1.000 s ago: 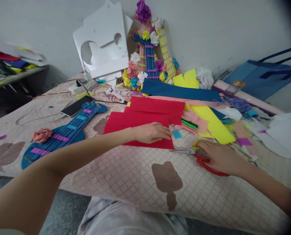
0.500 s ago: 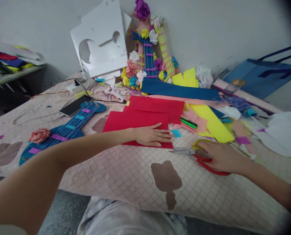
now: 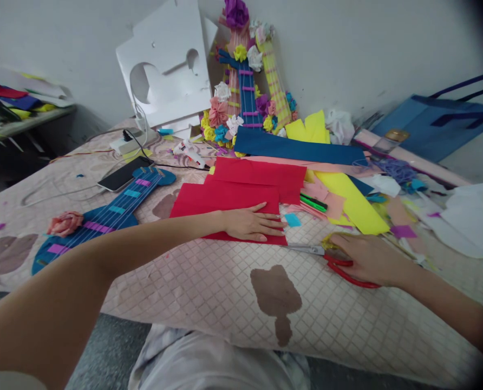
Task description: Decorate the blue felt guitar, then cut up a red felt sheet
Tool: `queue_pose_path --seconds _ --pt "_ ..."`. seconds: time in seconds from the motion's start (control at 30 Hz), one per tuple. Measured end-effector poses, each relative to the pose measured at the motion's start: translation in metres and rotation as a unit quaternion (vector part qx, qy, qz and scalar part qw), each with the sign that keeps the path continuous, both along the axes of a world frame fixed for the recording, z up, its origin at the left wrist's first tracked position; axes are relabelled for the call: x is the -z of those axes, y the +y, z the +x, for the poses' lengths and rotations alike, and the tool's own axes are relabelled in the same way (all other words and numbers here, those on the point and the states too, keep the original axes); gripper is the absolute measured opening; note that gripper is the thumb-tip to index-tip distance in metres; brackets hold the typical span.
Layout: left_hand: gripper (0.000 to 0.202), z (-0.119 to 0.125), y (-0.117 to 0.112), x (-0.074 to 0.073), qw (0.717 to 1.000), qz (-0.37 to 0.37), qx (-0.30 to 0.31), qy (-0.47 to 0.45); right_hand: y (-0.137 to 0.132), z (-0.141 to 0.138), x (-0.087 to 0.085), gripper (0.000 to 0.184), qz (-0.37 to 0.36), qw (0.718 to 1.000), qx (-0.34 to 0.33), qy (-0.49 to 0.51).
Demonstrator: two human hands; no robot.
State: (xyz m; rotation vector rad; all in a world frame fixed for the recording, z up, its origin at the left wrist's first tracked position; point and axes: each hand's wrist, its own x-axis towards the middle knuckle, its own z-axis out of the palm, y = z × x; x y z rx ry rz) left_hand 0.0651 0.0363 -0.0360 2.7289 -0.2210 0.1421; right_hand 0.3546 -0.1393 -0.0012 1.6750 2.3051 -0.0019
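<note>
My left hand point(image 3: 253, 223) lies flat, fingers stretched out, on a red felt sheet point(image 3: 225, 201) near its right edge. A second red sheet point(image 3: 266, 176) lies just behind it. My right hand point(image 3: 367, 259) rests over the handles of red-handled scissors point(image 3: 334, 262), fingers curled round them; the steel blades point left toward the red sheet's corner. Both lie on a pink quilted cover point(image 3: 209, 287).
A blue felt guitar point(image 3: 103, 219) with a pink rose and a phone point(image 3: 123, 174) lie at left. Yellow felt point(image 3: 353, 201), a green marker point(image 3: 313, 202), a blue strip point(image 3: 298, 151) and scraps crowd the right. Flower-decked guitars point(image 3: 245, 92) and white foam board lean on the wall.
My left hand has flattened on the red sheet. My right hand and the scissors have shifted slightly toward the sheet; the blades now nearly reach its corner.
</note>
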Motion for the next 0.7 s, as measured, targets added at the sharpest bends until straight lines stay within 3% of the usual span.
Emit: queue_pose_path --seconds 0.33,0.57,0.7 --pt "0.048 0.001 -0.003 -0.006 0.999 0.013 -0.011 0.048 -0.004 -0.003 -0.006 0.017 0.029 0.999 -0.010 0.012" --pt "0.048 0.001 0.000 -0.002 0.999 0.017 0.006 0.026 0.000 -0.012 -0.006 0.017 0.014 1.000 0.008 0.008" --pt "0.047 0.001 0.000 0.000 1.000 -0.007 0.003 0.006 0.003 -0.016 -0.004 0.015 0.037 0.999 -0.028 0.022"
